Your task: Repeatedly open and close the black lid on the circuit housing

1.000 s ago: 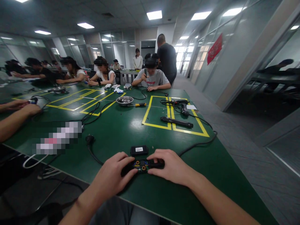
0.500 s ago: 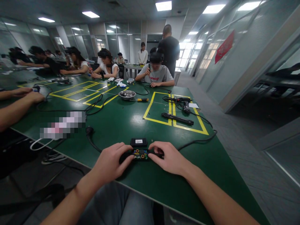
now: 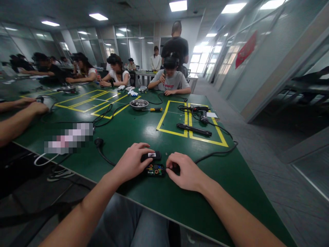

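An opened black device (image 3: 155, 169) with coloured parts showing inside lies on the green table (image 3: 144, 133) close to its near edge. My right hand (image 3: 183, 170) rests curled on the device's right end, where a black cable leaves it. My left hand (image 3: 131, 162) reaches over the device's left end, and its fingers close on a small black cover (image 3: 152, 155) with a white label, which lies just behind the device.
Yellow tape outlines boxes on the table. A black rod-like tool (image 3: 194, 130), a metal bowl (image 3: 139, 103), a screwdriver (image 3: 154, 109) and black cables lie further back. Several people sit along the left and far sides; one stands at the far end. A co-worker's arms (image 3: 17, 116) rest at left.
My left hand has moved off the device's left end, forward onto the small black cover behind it. My right hand stays on the device's right end. The view has shifted slightly.
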Demonstrator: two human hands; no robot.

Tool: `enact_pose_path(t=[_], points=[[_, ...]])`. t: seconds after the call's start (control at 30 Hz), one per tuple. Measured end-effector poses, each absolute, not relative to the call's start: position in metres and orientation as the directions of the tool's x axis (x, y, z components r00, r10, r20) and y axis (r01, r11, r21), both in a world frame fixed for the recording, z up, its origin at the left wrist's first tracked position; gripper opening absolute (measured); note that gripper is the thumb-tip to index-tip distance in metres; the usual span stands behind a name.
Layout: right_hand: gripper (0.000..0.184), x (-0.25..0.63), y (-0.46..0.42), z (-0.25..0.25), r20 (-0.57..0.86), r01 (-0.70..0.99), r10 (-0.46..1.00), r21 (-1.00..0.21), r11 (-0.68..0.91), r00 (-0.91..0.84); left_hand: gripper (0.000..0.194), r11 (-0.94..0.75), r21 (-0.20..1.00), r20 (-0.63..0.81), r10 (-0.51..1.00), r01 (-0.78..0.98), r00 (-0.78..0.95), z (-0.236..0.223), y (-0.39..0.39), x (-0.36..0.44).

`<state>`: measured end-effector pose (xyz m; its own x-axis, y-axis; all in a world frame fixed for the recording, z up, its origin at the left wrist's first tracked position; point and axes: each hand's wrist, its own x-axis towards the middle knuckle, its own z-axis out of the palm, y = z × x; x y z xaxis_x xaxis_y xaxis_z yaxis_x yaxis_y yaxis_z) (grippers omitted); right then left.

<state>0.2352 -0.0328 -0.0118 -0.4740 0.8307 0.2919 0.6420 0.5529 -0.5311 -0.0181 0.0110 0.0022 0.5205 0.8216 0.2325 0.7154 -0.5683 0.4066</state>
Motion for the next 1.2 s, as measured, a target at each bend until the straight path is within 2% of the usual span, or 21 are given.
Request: enact_pose_path(t=[0.1, 0.3, 0.4, 0.57, 0.83, 0.97, 1.1, 1.2], points=[[0.02, 0.235, -0.033, -0.011, 0.295, 0.645, 0.831, -0.527, 0.554, -0.472, 0.031, -0.557, 0.41, 0.146, 0.821, 0.722, 0.551, 0.004, 0.018, -0.016], [0.023, 0.233, -0.032, -0.01, 0.251, 0.673, 0.851, -0.525, 0.521, -0.462, 0.028, -0.7, 0.442, 0.256, 0.698, 0.562, 0.669, 0.012, -0.01, -0.027], [0.022, 0.232, -0.032, -0.01, 0.231, 0.678, 0.86, -0.536, 0.503, -0.455, 0.028, -0.738, 0.379, 0.264, 0.664, 0.558, 0.699, 0.004, -0.023, -0.028], [0.023, 0.231, -0.032, -0.011, 0.232, 0.682, 0.862, -0.534, 0.5, -0.45, 0.032, -0.72, 0.276, 0.272, 0.694, 0.637, 0.667, -0.008, -0.029, -0.028], [0.025, 0.229, -0.034, -0.008, 0.219, 0.692, 0.863, -0.523, 0.498, -0.455, 0.027, -0.726, 0.149, 0.106, 0.687, 0.672, 0.719, 0.022, -0.027, -0.017], [0.026, 0.228, -0.034, -0.008, 0.227, 0.694, 0.861, -0.516, 0.502, -0.454, 0.026, -0.755, 0.109, 0.14, 0.656, 0.647, 0.742, 0.019, -0.028, -0.017], [0.027, 0.228, -0.035, -0.008, 0.232, 0.696, 0.861, -0.511, 0.504, -0.453, 0.038, -0.722, 0.062, 0.204, 0.685, 0.689, 0.7, 0.003, -0.036, -0.019], [0.028, 0.228, -0.035, -0.007, 0.228, 0.699, 0.862, -0.51, 0.501, -0.452, 0.038, -0.699, 0.08, 0.223, 0.708, 0.711, 0.67, 0.001, -0.039, -0.02]])
